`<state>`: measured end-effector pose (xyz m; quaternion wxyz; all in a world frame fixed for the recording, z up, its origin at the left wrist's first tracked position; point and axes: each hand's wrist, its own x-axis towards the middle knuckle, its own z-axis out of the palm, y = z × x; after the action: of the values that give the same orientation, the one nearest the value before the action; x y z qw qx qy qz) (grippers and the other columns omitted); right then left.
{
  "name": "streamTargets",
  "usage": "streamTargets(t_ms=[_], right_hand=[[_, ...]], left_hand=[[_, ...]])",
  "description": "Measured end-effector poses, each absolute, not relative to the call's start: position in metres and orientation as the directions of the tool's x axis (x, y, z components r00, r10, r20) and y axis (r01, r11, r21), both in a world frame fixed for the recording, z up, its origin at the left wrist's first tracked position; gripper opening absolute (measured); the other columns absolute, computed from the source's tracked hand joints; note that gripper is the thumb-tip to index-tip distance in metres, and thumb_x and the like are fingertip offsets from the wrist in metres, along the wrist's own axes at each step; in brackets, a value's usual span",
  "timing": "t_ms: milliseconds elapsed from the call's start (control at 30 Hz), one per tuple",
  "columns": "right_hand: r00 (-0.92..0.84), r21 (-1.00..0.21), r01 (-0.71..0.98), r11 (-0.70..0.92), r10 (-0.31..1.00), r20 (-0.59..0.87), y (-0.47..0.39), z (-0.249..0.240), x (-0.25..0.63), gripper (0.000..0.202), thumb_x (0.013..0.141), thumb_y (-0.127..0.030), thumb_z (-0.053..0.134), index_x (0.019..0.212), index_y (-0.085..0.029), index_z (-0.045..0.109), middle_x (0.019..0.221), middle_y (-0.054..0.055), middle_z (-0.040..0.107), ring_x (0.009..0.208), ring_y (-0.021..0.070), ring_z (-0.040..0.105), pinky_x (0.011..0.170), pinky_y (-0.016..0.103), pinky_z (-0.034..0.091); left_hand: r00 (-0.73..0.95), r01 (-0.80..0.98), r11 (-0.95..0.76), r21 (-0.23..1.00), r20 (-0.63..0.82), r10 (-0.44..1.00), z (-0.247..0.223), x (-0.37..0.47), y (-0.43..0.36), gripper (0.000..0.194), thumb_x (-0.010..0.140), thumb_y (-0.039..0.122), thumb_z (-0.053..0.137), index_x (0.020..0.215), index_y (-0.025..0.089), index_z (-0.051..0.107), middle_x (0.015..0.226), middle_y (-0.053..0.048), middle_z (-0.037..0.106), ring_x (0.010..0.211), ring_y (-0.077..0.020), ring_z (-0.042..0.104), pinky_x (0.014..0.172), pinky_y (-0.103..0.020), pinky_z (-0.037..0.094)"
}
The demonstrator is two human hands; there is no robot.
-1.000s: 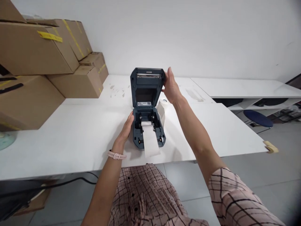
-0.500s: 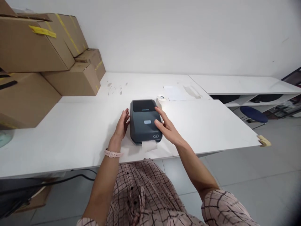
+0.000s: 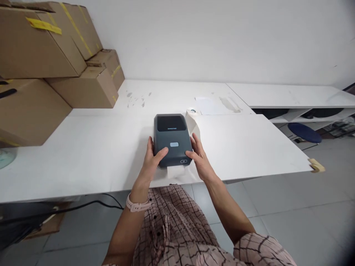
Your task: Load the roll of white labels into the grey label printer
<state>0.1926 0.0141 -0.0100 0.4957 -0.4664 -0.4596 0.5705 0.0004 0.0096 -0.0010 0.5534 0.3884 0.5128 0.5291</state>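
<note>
Dark blue-grey, the printer point(image 3: 172, 136) sits between left hand point(image 3: 152, 162) and right hand point(image 3: 201, 159), both half-open, thumbs on its lid, fingers along its sides.

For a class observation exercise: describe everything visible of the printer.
The printer is boxy, dark blue-grey, apparently plastic, with angled corners, black panel, pale button and oval mark. Its lid is shut. It sits flat on the table, white paper poking from its near edge, left hand and right hand holding its sides.
</note>
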Motion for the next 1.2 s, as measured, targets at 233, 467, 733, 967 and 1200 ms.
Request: streamTargets(t_ms=[233,467,733,967,1200], right_hand=[[-0.019,-0.984,-0.152,-0.090,0.996,-0.089,0.014,-0.029,0.183,0.089,0.087,-0.059,0.071,0.162,-0.035,0.030,0.171,0.002,0.032,0.156,0.0301,0.035,0.130,0.054,0.031],[-0.011,-0.991,-0.131,0.008,1.000,0.009,0.015,-0.034,0.184,0.087,0.087,-0.060,0.072,0.161,-0.033,0.034,0.168,0.005,0.039,0.153,0.0305,0.040,0.128,0.054,0.032],[0.035,-0.978,-0.206,0.022,0.999,0.015,0.019,-0.036,0.177,0.089,0.082,-0.059,0.073,0.158,-0.030,0.038,0.168,0.005,0.039,0.154,0.0307,0.038,0.129,0.053,0.030],[0.081,-0.986,0.014,0.166,0.983,0.166,0.014,-0.025,0.174,0.090,0.087,-0.057,0.063,0.163,-0.028,0.024,0.169,0.010,0.035,0.155,0.0315,0.033,0.127,0.056,0.028],[-0.201,-0.558,0.621,0.551,0.799,0.566,0.004,0.000,0.169,0.060,0.099,-0.031,0.048,0.157,-0.032,0.038,0.121,0.005,0.077,0.136,0.0301,0.055,0.128,0.059,0.015]], left_hand=[[-0.044,-0.181,0.056,0.982,-0.065,0.997,-0.005,0.002,0.005,0.082,0.086,0.045,0.075,0.157,0.026,0.039,0.161,-0.011,0.048,0.147,-0.0348,0.047,0.118,-0.048,0.046],[-0.104,-0.100,0.001,0.995,-0.011,0.994,-0.010,0.001,0.006,0.080,0.081,0.050,0.078,0.148,0.022,0.046,0.151,-0.015,0.055,0.137,-0.0326,0.055,0.108,-0.044,0.050],[-0.374,-0.055,-0.002,0.999,-0.019,0.927,-0.039,0.034,-0.071,0.042,0.090,0.058,0.064,0.074,0.020,0.056,0.066,0.002,0.050,0.058,-0.0112,0.046,0.056,-0.025,0.039],[-0.136,-0.176,0.182,0.967,-0.207,0.969,-0.025,0.036,-0.058,0.053,0.074,0.055,0.077,0.055,0.021,0.042,0.049,0.007,0.037,0.046,-0.0065,0.027,0.047,-0.023,0.022],[-0.189,0.055,0.061,0.997,-0.049,0.981,-0.042,0.026,-0.066,0.051,0.085,0.060,0.067,0.058,0.022,0.046,0.052,0.005,0.040,0.051,-0.0115,0.035,0.052,-0.026,0.030]])
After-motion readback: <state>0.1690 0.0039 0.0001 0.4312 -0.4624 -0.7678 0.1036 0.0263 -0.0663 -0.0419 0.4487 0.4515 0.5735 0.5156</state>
